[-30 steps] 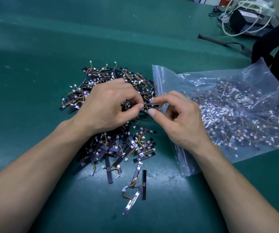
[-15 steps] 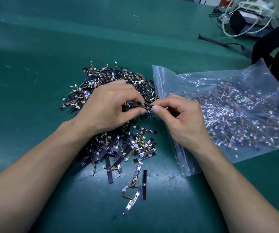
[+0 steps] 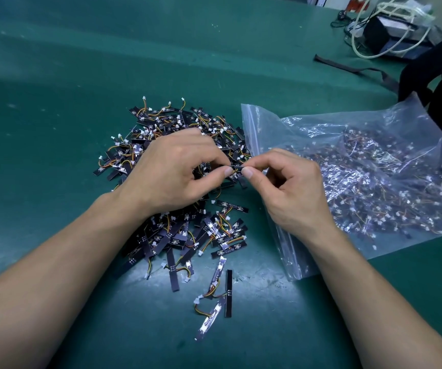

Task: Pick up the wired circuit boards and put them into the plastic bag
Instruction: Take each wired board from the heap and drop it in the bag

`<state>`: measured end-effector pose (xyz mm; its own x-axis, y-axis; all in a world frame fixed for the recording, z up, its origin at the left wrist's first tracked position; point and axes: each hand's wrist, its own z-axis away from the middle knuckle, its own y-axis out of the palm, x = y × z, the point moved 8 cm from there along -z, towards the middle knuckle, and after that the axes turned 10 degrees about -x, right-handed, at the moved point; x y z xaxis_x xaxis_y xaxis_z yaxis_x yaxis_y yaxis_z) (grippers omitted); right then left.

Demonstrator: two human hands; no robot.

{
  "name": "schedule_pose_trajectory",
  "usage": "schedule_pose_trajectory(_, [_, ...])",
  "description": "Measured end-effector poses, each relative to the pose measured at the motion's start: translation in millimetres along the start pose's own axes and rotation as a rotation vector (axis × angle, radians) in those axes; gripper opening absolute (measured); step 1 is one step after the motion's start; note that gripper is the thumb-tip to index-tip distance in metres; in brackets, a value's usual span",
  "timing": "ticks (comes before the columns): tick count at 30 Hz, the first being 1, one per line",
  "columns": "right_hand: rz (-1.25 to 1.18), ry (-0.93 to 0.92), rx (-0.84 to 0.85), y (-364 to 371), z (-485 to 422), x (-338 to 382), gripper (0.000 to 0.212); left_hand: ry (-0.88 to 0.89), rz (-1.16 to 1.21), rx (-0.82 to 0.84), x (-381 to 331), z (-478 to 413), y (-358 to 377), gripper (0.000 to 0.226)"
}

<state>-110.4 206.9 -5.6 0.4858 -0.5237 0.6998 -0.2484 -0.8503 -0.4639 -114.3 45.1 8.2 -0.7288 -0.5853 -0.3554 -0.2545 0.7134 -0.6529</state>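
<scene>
Lower centre: stray wired circuit boards (image 3: 227,292) on green bench (image 3: 54,107). Mid-frame: left hand (image 3: 172,171) and right hand (image 3: 291,193), each pinching one end of a single board (image 3: 237,166) above the pile (image 3: 182,129). Right, farther: plastic bag (image 3: 253,134), part-filled with boards, mouth beside pile.

your green table (image 3: 68,75) carries a heap of wired circuit boards (image 3: 182,235) in the middle, a few strays nearer you, the clear plastic bag (image 3: 374,145) just beside its right edge, and a black strap (image 3: 347,66) and cabled box (image 3: 377,35) far right.
</scene>
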Motion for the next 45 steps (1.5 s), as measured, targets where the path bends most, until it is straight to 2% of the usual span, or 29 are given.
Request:
schedule_pose_trajectory(5, [-0.015, -0.037, -0.024, -1.3, 0.5, 3.1, 0.009, -0.003, -0.044, -0.047, -0.3, -1.4, -5.3, 0.018])
schedule_pose_trajectory(14, [0.028, -0.071, -0.083, -5.7, 0.0, 3.3, 0.003, 0.001, -0.019, -0.049, -2.3, -0.8, -4.9, 0.015])
schedule_pose_trajectory(21, [0.004, -0.089, -0.078, -5.8, 0.2, 4.7, 0.011, 0.011, -0.061, -0.076, -3.8, -1.8, -6.9, 0.014])
schedule_pose_trajectory(27, [-0.013, -0.083, -0.087, -6.5, 0.0, 2.7, 0.005, 0.004, -0.017, -0.048, -3.9, -1.2, -5.0, 0.014])
schedule_pose_trajectory(36, [-0.003, -0.083, -0.084, -6.3, 0.8, 4.4, 0.011, 0.025, -0.070, -0.060, -4.2, -2.0, -5.8, 0.017])
schedule_pose_trajectory(45, [0.014, -0.075, -0.093, -6.5, 0.1, 3.4, 0.006, 0.007, -0.040, -0.035, -3.6, -1.1, -4.2, 0.015])
